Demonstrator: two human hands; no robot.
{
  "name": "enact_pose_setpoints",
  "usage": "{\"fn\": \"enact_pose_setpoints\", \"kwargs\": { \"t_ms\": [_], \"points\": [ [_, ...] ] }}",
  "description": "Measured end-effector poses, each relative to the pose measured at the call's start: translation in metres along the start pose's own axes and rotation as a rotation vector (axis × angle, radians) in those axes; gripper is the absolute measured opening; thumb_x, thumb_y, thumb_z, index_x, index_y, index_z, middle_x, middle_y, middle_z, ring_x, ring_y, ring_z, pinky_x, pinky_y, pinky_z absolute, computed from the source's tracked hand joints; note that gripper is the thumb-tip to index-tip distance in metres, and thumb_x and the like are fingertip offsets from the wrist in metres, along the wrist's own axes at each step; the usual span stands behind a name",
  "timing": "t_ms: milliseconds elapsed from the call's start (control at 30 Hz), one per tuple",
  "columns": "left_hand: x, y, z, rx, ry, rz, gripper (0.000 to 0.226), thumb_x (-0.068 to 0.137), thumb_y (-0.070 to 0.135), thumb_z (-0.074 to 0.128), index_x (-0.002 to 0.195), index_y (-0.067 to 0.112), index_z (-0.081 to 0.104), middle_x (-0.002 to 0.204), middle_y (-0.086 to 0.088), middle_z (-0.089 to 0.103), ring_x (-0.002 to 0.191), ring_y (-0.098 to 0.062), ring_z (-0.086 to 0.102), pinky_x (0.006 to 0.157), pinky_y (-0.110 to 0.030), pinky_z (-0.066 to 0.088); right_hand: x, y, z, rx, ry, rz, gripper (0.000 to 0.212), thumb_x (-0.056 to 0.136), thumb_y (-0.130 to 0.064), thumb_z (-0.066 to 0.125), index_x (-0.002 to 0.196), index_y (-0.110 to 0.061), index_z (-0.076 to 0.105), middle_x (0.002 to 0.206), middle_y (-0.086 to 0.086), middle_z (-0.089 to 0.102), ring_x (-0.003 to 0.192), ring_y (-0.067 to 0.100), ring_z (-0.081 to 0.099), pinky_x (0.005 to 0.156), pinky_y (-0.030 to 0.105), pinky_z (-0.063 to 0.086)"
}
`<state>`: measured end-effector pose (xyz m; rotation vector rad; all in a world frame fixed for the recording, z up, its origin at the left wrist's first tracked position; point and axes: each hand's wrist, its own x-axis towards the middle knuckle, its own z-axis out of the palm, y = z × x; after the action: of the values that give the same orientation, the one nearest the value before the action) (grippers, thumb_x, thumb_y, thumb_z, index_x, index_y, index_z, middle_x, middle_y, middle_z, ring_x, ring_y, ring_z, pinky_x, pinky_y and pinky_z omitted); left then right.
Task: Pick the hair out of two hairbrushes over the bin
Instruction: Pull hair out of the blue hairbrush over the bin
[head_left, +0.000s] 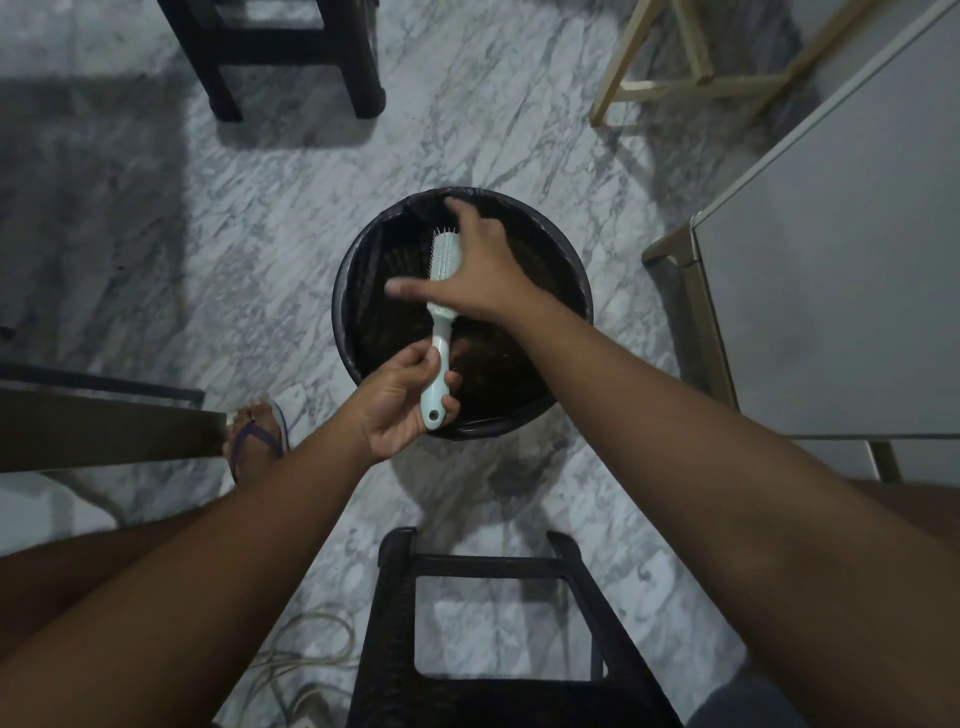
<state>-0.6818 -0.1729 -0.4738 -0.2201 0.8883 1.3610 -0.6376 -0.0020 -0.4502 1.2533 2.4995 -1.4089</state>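
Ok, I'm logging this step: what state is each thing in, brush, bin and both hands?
hairbrush: held over the bin, head pointing away
bin: uncovered, lined with a dark bag
left hand: grips the brush handle
right hand: fingers spread over the brush head

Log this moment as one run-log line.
left hand: grips hairbrush handle | right hand: spread over brush head | bin: under hairbrush | second brush: not in view
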Motion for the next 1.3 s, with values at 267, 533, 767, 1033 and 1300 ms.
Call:
{"fn": "enact_pose_setpoints", "kwargs": {
  "t_ms": [267, 533, 767, 1033, 1300],
  "points": [
    [-0.001, -0.002, 0.010, 0.048, 0.020, 0.018, 0.036, 0.099, 0.008, 0.051, 0.135, 0.009, 0.050, 0.118, -0.004, 0.068, 0.075, -0.015, 0.057, 0.058, -0.029, 0.050, 0.017, -0.021, -0.003, -0.272, 0.263, -0.009, 0.030, 0.075, -0.033, 0.065, 0.104, -0.025, 0.066, 0.113, 0.003, 0.064, 0.102, 0.027, 0.063, 0.076, 0.033, 0.049],
    [-0.007, -0.007, 0.001, 0.004, -0.023, -0.025, 0.038, 0.096, 0.010, 0.053, 0.134, 0.010, 0.050, 0.123, -0.003, 0.068, 0.075, -0.014, 0.057, 0.058, -0.030, 0.050, 0.039, -0.015, -0.021, -0.206, 0.310, 0.114, 0.029, 0.087, -0.035, 0.068, 0.087, -0.007, 0.075, 0.089, 0.011, 0.073, 0.084, 0.026, 0.069, 0.073, 0.029, 0.055],
    [-0.004, 0.002, -0.007, -0.075, -0.058, 0.021, 0.038, 0.099, 0.012, 0.049, 0.136, 0.012, 0.048, 0.128, -0.002, 0.063, 0.075, -0.012, 0.059, 0.059, -0.028, 0.051, 0.021, 0.009, -0.015, 0.460, 0.231, 0.279, 0.016, 0.090, -0.011, 0.071, 0.080, 0.002, 0.068, 0.072, 0.010, 0.071, 0.056, 0.015, 0.071, 0.058, 0.035, 0.063],
    [-0.001, 0.003, 0.001, -0.062, -0.003, 0.022, 0.036, 0.098, 0.011, 0.051, 0.134, 0.013, 0.052, 0.127, -0.004, 0.065, 0.075, -0.013, 0.059, 0.060, -0.028, 0.051, -0.006, 0.013, -0.003, 0.437, 0.120, 0.154, 0.037, 0.076, -0.034, 0.085, 0.096, -0.005, 0.076, 0.088, 0.009, 0.076, 0.078, 0.019, 0.076, 0.063, 0.031, 0.064],
    [-0.005, -0.002, -0.001, -0.079, -0.002, 0.006, 0.038, 0.099, 0.013, 0.050, 0.137, 0.012, 0.050, 0.128, -0.002, 0.065, 0.077, -0.012, 0.061, 0.061, -0.029, 0.053, 0.000, 0.011, -0.014, 0.539, 0.163, 0.286, 0.020, 0.103, -0.010, 0.046, 0.107, 0.000, 0.063, 0.092, 0.014, 0.071, 0.064, 0.015, 0.067, 0.054, 0.024, 0.058]
  ]
}}
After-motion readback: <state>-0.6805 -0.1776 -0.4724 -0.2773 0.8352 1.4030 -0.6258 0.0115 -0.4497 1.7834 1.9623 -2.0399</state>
